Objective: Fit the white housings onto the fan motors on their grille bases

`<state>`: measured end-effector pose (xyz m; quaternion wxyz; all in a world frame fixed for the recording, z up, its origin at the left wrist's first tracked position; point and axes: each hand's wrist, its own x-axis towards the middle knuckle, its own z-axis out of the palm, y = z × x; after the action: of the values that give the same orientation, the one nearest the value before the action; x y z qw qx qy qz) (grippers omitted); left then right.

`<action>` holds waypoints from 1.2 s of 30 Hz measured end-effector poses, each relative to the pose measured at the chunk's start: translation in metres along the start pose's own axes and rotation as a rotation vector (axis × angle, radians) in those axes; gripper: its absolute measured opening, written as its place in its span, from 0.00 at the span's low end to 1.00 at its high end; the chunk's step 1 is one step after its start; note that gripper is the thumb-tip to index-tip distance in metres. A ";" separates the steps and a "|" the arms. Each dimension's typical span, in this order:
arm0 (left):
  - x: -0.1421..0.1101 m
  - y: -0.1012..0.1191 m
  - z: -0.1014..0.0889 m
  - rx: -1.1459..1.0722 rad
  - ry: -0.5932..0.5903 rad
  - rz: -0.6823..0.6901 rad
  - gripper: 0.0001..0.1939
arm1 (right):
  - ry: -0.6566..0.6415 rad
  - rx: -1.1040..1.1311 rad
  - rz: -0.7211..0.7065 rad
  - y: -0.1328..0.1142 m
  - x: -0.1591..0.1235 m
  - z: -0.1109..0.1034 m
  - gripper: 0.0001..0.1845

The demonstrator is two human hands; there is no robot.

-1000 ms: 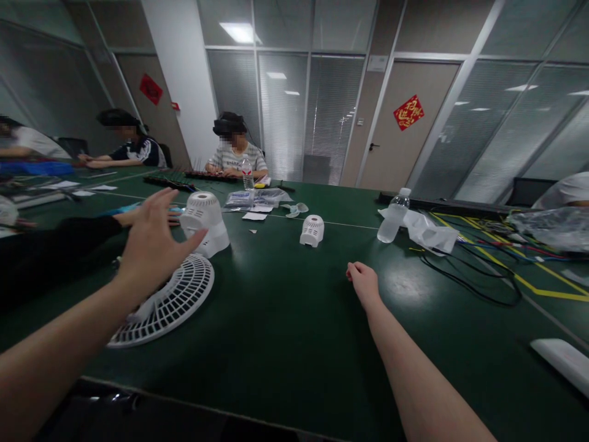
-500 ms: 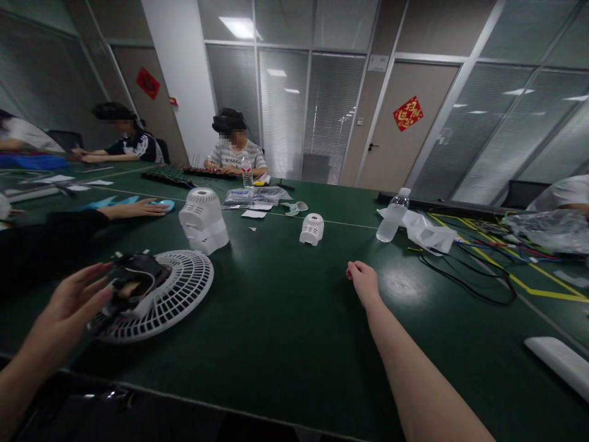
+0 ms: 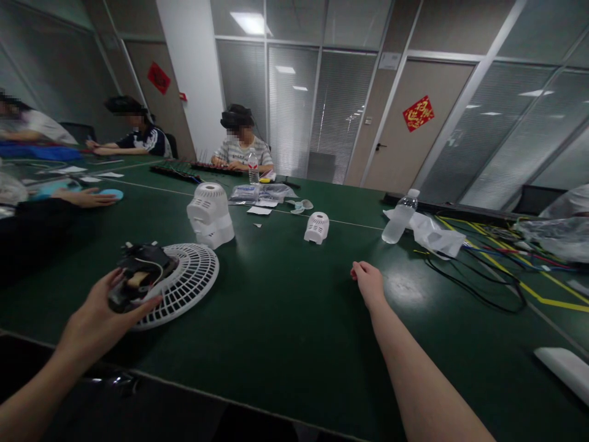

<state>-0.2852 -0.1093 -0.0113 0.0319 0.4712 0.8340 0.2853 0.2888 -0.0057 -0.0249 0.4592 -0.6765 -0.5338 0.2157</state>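
Note:
On the left of the green table, a fan motor [image 3: 142, 270] with a black housing and exposed wires sits on a round white fan grille [image 3: 193, 279]. My left hand [image 3: 99, 316] is closed around the motor's near left side, with the thumb in front over the grille and the other fingers partly hidden behind. My right hand [image 3: 369, 282] rests on the table as a loose fist; no object shows in it. A small white vented cover [image 3: 317, 228] stands ahead, between my hands. Beyond the grille stand white vented housings [image 3: 209, 215], apparently stacked.
A water bottle [image 3: 401, 216] and crumpled white plastic [image 3: 435, 233] lie ahead on the right, near black cables [image 3: 478, 285]. A white object [image 3: 564, 368] lies at the right. A neighbour's hand [image 3: 87, 197] rests at the left. Others wearing headsets sit across the table.
My left hand has moved right and closed around the fan motor; before, it was open beside it. My right hand keeps its fist on the table. The view has shifted slightly left.

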 end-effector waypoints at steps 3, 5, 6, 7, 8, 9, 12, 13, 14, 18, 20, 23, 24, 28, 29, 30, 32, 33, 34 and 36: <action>-0.004 0.000 0.002 -0.002 0.013 -0.025 0.52 | -0.001 0.000 0.001 0.001 0.000 0.000 0.23; -0.007 0.003 0.002 -0.034 0.061 -0.032 0.49 | -0.004 0.003 0.004 0.001 -0.001 -0.001 0.24; -0.009 0.006 0.002 -0.051 0.078 -0.035 0.48 | -0.006 0.005 0.005 0.001 -0.001 -0.001 0.24; -0.011 0.010 0.001 -0.068 0.086 -0.041 0.48 | -0.006 0.006 0.006 0.001 -0.001 -0.001 0.23; -0.013 0.015 0.001 -0.085 0.087 -0.048 0.48 | -0.007 0.008 0.007 0.001 -0.001 -0.001 0.23; -0.017 0.021 0.001 -0.099 0.084 -0.054 0.47 | -0.008 0.009 0.009 0.001 -0.001 -0.001 0.23; -0.030 0.042 0.003 -0.153 0.060 -0.043 0.46 | -0.015 0.010 0.014 0.002 0.000 0.000 0.22; -0.035 0.051 0.005 -0.174 0.048 -0.028 0.46 | -0.017 0.009 0.014 0.002 0.001 0.001 0.22; -0.041 0.061 0.007 -0.196 0.034 -0.006 0.45 | -0.020 0.007 0.014 0.002 0.001 0.001 0.22; -0.071 0.108 0.021 -0.311 -0.080 0.104 0.43 | -0.027 -0.003 0.007 0.002 0.001 0.001 0.22; -0.087 0.132 0.031 -0.387 -0.163 0.185 0.42 | -0.025 -0.007 0.000 0.001 0.000 0.001 0.22; -0.111 0.164 0.045 -0.472 -0.275 0.312 0.41 | -0.021 -0.014 -0.017 0.000 -0.001 0.001 0.23; -0.118 0.173 0.049 -0.487 -0.304 0.350 0.41 | -0.020 -0.017 -0.024 -0.001 -0.001 0.001 0.23; -0.139 0.204 0.059 -0.526 -0.392 0.448 0.39 | -0.015 -0.035 -0.049 -0.001 0.000 0.003 0.22; -0.143 0.210 0.060 -0.536 -0.403 0.461 0.38 | -0.015 -0.041 -0.054 -0.002 0.001 0.003 0.22; -0.146 0.216 0.062 -0.544 -0.412 0.468 0.38 | -0.015 -0.046 -0.060 -0.002 0.001 0.003 0.21; -0.152 0.226 0.065 -0.555 -0.427 0.463 0.38 | -0.020 -0.050 -0.070 -0.005 -0.001 0.003 0.21; -0.154 0.230 0.067 -0.556 -0.434 0.458 0.39 | -0.024 -0.049 -0.076 -0.007 -0.002 0.003 0.20; -0.156 0.233 0.069 -0.550 -0.443 0.457 0.39 | -0.026 -0.046 -0.081 -0.009 -0.003 0.003 0.20; -0.160 0.239 0.073 -0.525 -0.454 0.479 0.41 | -0.028 -0.036 -0.090 -0.012 -0.005 0.002 0.19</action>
<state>0.0101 -0.1111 0.0139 0.2664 0.6785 0.5718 0.3764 0.2786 -0.0094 -0.0165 0.4486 -0.6568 -0.5740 0.1948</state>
